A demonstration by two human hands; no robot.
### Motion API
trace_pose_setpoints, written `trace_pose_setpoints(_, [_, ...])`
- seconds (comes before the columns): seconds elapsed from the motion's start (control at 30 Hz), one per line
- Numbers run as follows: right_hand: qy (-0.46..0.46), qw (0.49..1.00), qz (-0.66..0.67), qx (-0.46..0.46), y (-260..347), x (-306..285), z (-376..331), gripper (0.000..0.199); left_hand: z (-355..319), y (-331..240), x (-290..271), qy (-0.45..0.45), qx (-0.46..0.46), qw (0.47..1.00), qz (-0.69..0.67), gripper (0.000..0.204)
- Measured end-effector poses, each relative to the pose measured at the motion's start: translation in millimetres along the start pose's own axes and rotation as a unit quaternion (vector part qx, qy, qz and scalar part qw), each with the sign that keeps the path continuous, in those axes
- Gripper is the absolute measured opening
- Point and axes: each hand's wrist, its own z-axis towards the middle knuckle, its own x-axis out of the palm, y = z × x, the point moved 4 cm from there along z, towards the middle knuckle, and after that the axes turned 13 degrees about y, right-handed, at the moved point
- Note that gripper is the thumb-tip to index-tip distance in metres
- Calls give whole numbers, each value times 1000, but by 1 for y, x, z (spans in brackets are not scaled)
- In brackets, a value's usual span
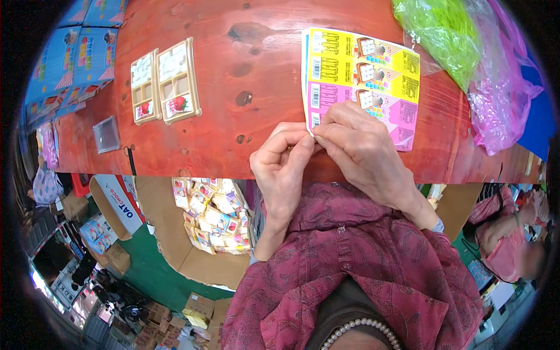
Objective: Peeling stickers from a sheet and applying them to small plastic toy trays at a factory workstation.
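At centre frame, the left hand (284, 166) and right hand (364, 153) meet, each grip pinched narrow on the lower left corner of a yellow and pink printed card sheet (364, 76) lying on the red wooden surface (233, 87). Two cream plastic trays (165, 87) sit well apart at upper left, with blue boxes (81, 55) beyond them. Green and pink plastic bags (466, 64) crowd the upper right. What the fingertips pinch is hidden. Below the surface's edge, a cardboard box of small packets (213, 224) shows.

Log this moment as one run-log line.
left hand: pinching corner of printed card sheet | right hand: pinching same corner | sheet: flat on red table
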Motion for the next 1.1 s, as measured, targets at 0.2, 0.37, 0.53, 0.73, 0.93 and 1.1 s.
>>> trace_pose_setpoints(0.2, [3, 1000, 8, -6, -5, 1, -2, 10, -2, 4, 2, -21, -17, 999, -26, 10])
trace_pose_setpoints(0.37, [-4, 1000, 28, 7, -4, -1, -5, 11, -3, 1, 4, -20, -17, 999, -19, 10])
trace_pose_setpoints(0.53, [-21, 1000, -8, 7, 2, -4, -7, 11, -4, 0, 5, -12, -19, 1000, 20, 10])
trace_pose_setpoints(0.73, [-21, 1000, -15, 1, -1, -4, -10, 10, -5, 0, 9, -15, -10, 1000, -9, 10])
trace_pose_setpoints(0.93, [-43, 998, 41, -4, -6, -2, -13, 12, -7, 2, 6, -18, -14, 1000, -4, 10])
trace_pose_setpoints(1.1, [-48, 999, -5, -6, 1, -3, -14, 13, -7, 2, 10, -15, 0, 1000, 5, 10])
